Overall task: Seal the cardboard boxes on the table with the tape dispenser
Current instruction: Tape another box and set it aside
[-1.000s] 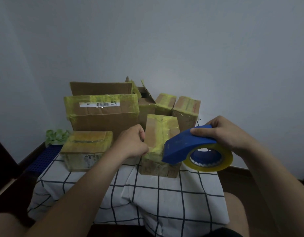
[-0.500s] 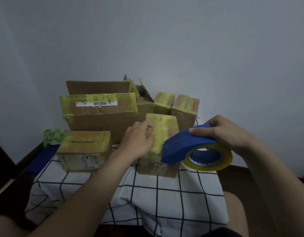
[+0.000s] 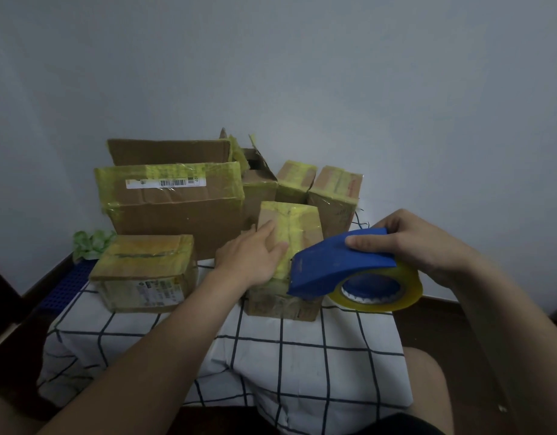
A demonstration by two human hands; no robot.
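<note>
Left hand (image 3: 255,262) lies flat, fingers straight, on the middle box (image 3: 289,246) near the table's (image 3: 302,356) front edge, probably smoothing tape, while the right hand (image 3: 405,243) grips the tape dispenser (image 3: 339,265) at its near end.

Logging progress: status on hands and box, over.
Left hand flat on the middle box. Right hand grips the dispenser, nose by that box's top. Nothing in the way.

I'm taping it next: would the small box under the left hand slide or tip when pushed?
The small box probably won't tip while the left hand lies flat on it. It may slide: the checked cloth looks loose. Its taped top looks slick.
</note>
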